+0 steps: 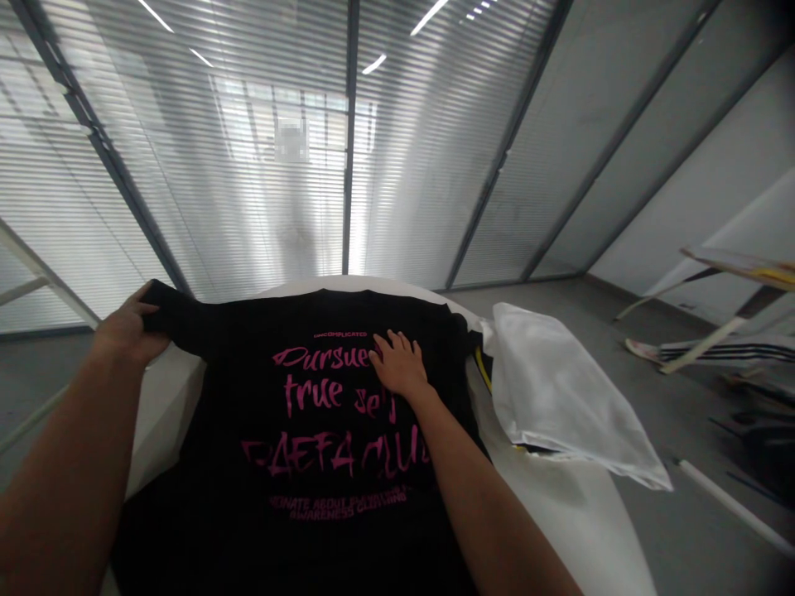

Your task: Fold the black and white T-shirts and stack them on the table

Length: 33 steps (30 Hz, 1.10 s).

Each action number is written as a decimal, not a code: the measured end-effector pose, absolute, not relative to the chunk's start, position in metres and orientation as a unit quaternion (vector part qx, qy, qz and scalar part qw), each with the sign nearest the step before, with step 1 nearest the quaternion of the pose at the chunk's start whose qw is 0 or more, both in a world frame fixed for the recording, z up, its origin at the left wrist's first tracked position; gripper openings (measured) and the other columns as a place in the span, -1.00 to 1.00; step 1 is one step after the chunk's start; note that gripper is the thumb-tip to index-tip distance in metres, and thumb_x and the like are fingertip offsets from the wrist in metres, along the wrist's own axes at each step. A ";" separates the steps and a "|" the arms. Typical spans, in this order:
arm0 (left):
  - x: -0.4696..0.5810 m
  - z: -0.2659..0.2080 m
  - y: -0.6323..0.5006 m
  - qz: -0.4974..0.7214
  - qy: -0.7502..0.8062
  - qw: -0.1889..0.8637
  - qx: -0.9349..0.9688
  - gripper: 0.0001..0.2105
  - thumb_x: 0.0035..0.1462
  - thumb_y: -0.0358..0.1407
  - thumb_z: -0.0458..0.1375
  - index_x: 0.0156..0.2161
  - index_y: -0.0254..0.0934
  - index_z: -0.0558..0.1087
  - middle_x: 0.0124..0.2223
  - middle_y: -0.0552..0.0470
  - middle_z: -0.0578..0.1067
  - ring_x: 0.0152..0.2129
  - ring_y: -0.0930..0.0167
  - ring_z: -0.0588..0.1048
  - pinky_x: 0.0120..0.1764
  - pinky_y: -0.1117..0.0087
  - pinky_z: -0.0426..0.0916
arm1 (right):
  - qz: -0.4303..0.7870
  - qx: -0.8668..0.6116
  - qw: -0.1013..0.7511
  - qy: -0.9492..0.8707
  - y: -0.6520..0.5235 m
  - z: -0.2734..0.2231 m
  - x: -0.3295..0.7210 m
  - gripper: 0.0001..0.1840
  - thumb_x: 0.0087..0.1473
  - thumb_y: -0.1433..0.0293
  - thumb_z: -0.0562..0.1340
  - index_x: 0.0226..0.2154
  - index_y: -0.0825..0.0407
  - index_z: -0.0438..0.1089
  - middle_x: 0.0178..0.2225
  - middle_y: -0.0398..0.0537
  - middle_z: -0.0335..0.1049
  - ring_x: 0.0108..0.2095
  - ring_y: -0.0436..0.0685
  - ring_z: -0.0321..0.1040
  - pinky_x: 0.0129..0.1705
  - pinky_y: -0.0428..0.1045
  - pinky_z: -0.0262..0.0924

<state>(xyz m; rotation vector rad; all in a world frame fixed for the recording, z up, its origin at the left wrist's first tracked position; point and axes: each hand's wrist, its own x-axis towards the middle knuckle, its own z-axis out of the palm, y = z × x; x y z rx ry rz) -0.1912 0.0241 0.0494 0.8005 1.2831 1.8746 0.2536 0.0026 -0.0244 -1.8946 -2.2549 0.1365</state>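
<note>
A black T-shirt [242, 381] with pink lettering lies spread over a white, rounded table [584, 513]. At the far left, my left hand [129, 327] is closed on the end of one sleeve and holds it out to the side. My right hand [399, 364] rests flat on the printed front, its fingers spread over part of the lettering. The bottom of the shirt runs out of view toward me. To the right of the shirt lies a white cloth or bag [552, 381], with something black and yellow showing at its edge.
Glass partitions with blinds [291, 199] stand behind the table. At the right, a slanted-leg table [745, 290] has a striped item and dark things beneath it. A white bar [733, 505] is at lower right, and a pale frame [46, 277] stands at the left.
</note>
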 end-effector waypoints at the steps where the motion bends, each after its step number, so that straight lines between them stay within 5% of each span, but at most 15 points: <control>1: -0.186 0.051 0.024 0.730 0.495 0.356 0.309 -0.49 -0.14 -0.63 -0.01 -0.03 -0.32 0.40 -0.45 0.15 0.43 -0.55 0.52 0.41 -0.20 0.31 0.48 | 0.047 -0.640 0.096 -0.761 0.002 -0.024 0.253 -0.38 0.27 0.02 -0.15 0.30 -0.17 0.03 0.35 0.02 -0.10 0.34 0.29 -0.25 0.28 0.28 -0.37; 6: -0.142 0.073 0.014 0.717 0.496 0.294 0.392 -0.41 -0.02 -0.53 0.08 0.19 -0.30 0.31 -0.12 0.02 0.53 -0.23 0.40 0.50 -0.01 0.22 0.39 | 0.052 -0.641 0.090 -0.760 0.001 -0.021 0.252 -0.38 0.27 0.03 -0.15 0.30 -0.18 0.02 0.36 0.01 -0.11 0.34 0.28 -0.27 0.28 0.28 -0.38; 13: -0.074 0.071 0.005 0.245 0.502 0.327 0.762 -0.49 0.23 -0.08 -0.05 0.23 -0.16 0.31 0.29 0.10 0.25 0.24 0.28 0.19 0.26 0.22 0.01 | 0.050 -0.640 0.090 -0.761 0.001 -0.022 0.251 -0.38 0.27 0.03 -0.14 0.30 -0.17 0.04 0.35 0.03 -0.11 0.34 0.30 -0.26 0.27 0.30 -0.37; 20: -0.077 0.010 0.030 0.035 0.617 0.198 0.761 -0.20 0.20 0.16 -0.26 0.33 -0.42 0.11 0.34 -0.21 0.10 0.31 0.11 -0.04 0.28 0.09 -0.13 | 0.051 -0.639 0.093 -0.762 0.001 -0.022 0.252 -0.38 0.27 0.02 -0.14 0.29 -0.16 0.04 0.35 0.04 -0.10 0.34 0.30 -0.25 0.27 0.30 -0.37; 27: -0.094 -0.017 0.040 0.025 0.660 0.147 0.737 -0.29 0.20 0.15 -0.21 0.33 -0.20 0.12 0.39 -0.22 -0.06 0.31 -0.01 -0.13 0.22 -0.14 -0.17 | 0.053 -0.633 0.092 -0.767 0.003 -0.022 0.254 -0.37 0.27 0.02 -0.14 0.30 -0.16 0.04 0.35 0.05 -0.10 0.34 0.30 -0.26 0.27 0.30 -0.37; 33: -0.108 0.008 0.042 0.153 0.645 0.189 0.724 -0.42 0.24 0.03 -0.17 0.10 -0.31 0.45 0.18 -0.16 0.40 0.15 0.17 0.32 0.19 0.22 0.11 | 0.063 -0.629 0.082 -0.770 0.003 -0.021 0.255 -0.36 0.26 0.01 -0.13 0.31 -0.14 0.01 0.36 0.06 -0.14 0.35 0.30 -0.30 0.28 0.30 -0.40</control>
